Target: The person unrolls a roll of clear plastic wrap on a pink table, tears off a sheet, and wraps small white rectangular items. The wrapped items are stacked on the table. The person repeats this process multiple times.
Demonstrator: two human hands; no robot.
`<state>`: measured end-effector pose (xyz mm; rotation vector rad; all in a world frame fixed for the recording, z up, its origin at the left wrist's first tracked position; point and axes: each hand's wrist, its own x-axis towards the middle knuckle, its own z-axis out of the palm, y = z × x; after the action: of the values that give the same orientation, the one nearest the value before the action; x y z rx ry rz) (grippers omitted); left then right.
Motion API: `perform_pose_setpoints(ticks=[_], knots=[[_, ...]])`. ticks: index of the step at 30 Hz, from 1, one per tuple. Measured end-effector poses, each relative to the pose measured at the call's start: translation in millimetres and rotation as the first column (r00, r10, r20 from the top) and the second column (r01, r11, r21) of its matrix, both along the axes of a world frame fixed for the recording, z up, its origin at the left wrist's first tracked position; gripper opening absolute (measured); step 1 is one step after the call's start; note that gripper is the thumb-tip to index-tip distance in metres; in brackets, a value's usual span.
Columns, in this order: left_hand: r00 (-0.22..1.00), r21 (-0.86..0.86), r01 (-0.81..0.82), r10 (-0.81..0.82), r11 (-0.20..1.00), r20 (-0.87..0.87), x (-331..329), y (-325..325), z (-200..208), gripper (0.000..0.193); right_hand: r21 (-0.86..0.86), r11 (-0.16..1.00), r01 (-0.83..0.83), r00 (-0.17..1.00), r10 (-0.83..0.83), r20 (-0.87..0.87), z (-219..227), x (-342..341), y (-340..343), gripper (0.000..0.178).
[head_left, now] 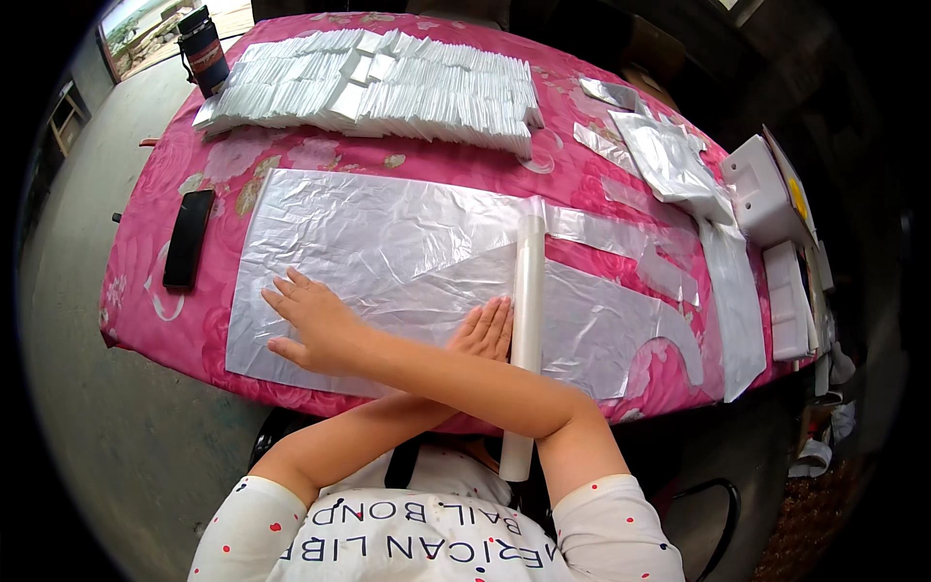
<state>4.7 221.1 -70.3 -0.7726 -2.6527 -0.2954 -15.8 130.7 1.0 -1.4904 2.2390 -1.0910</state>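
Note:
My forearms cross, the right one over the left. My right hand (320, 325) reaches to the left above a thin, clear plastic sheet (339, 218), its fingers spread and nothing held. My left hand (482, 332) lies flat on the sheet, fingers stretched out, close beside a long whitish roll (529, 281). The roll stands across the sheet and its near end sticks out past the table edge. Whether the left fingertips touch the roll I cannot tell. Right of the roll lies another part of clear plastic (606, 330) with a curved cut-out at its end.
Rows of folded white packets (427, 92) fill the far side of the pink flowered tablecloth (126, 301). A black phone (189, 238) lies at left, behind it a dark bottle (202, 53). Plastic offcuts (669, 276), a plastic bag (669, 160) and white foam boxes (761, 194) occupy the right.

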Motion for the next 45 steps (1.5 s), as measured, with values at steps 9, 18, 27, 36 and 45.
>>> perform_pose_setpoints(ticks=[9,18,27,36,45], knots=[[0.962,0.387,0.014,-0.118,0.922,0.246,6.0,-1.3,18.4,0.064,-0.017,0.912,0.411,0.869,-0.397,-0.294,13.2,-1.9,233.8,0.046],[0.957,0.340,-0.063,-0.040,0.938,0.287,8.0,-23.2,30.2,0.078,0.143,0.942,0.305,0.915,-0.247,-0.320,2.6,3.0,271.7,0.068],[0.963,0.471,-0.225,0.122,0.853,0.240,43.3,-171.1,60.8,0.072,0.056,0.977,-0.205,0.942,0.212,-0.259,7.2,3.3,123.5,0.059],[0.858,0.512,-0.464,0.223,0.723,0.463,150.8,-235.2,54.3,0.065,0.018,0.992,-0.128,0.963,0.128,-0.237,13.3,-33.7,88.9,0.051],[0.708,0.499,-0.679,0.301,0.538,0.639,189.4,-225.2,68.4,0.063,0.097,0.978,-0.184,0.875,0.208,-0.436,-19.4,-46.2,-27.2,0.051]])
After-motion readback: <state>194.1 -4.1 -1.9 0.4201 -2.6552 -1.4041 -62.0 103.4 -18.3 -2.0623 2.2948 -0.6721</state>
